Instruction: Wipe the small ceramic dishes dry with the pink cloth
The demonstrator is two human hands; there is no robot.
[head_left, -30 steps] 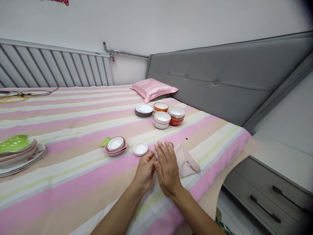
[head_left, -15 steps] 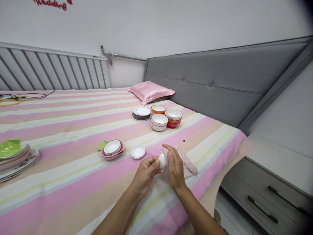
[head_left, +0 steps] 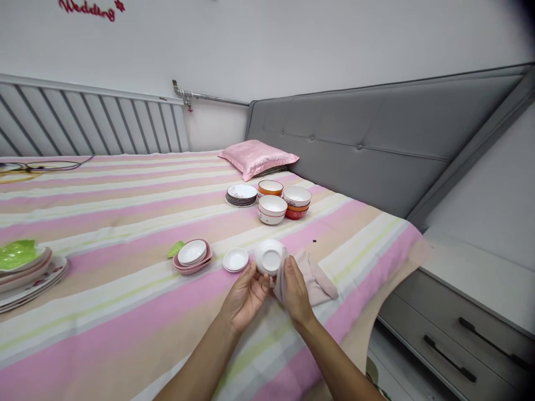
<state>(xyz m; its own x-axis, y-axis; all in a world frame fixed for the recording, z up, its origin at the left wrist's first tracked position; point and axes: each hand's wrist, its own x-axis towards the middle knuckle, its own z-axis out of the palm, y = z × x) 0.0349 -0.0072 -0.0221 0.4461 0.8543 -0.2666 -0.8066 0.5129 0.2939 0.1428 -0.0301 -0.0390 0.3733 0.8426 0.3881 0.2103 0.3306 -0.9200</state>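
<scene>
Dish (head_left: 267, 252) turned bottom outward, held at its rim

From my remote seat I see the white dish raised between both hands over the striped bedspread (head_left: 125, 289), foot ring facing the camera, inside hidden. The left hand (head_left: 244, 301) is partly curled, thumb and fingers closed on the lower rim, palm clear of it. The right hand (head_left: 295, 289) is folded around the cloth (head_left: 315, 281), a bunched part of it against the dish's right edge while the rest spreads on the bed; how hard it squeezes, I cannot tell.

My main worry is a slip. The glaze looks smooth, the left hand has only a bit of rim, and a strong push from the cloth side could twist the dish out of those fingers. If the trailing cloth snagged, it could tug the dish sideways too. A drop onto bedding should be soft, so I fear a break less than a knock against the small plate (head_left: 236, 259) just to the left, where two hard rims could chip. The bowls (head_left: 272, 207) stand farther back, so I judge them safer
</scene>
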